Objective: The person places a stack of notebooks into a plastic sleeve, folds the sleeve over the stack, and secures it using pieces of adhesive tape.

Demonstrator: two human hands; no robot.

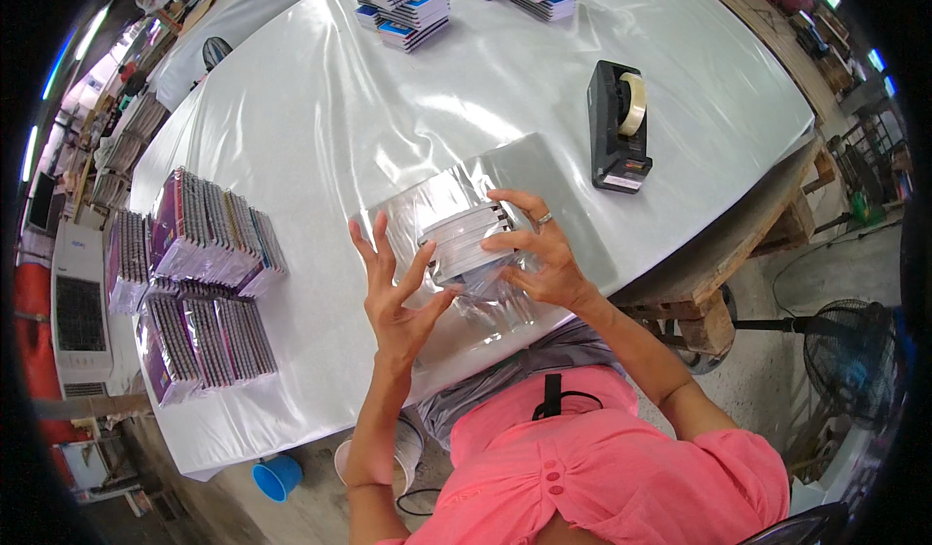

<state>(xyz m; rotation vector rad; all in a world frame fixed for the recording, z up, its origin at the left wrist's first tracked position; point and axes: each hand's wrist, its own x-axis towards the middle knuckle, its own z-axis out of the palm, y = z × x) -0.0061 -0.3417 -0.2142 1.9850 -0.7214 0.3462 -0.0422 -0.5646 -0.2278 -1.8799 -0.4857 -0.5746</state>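
A small stack of spiral notebooks, pale edges facing up, lies on clear plastic film in front of me. Film appears wrapped over part of the stack, with wrinkled film toward my body. My left hand is at the stack's left end, fingers spread, its index finger and thumb reaching the near-left edge. Around the right end curls my right hand, its fingers on the top and side and its thumb low near the film. A ring is on one right finger.
A black tape dispenser with a roll of tape stands to the right. Purple spiral notebooks stand in bundles at the left. Blue notebook piles sit at the far edge of the white-covered table. Below is a blue bucket.
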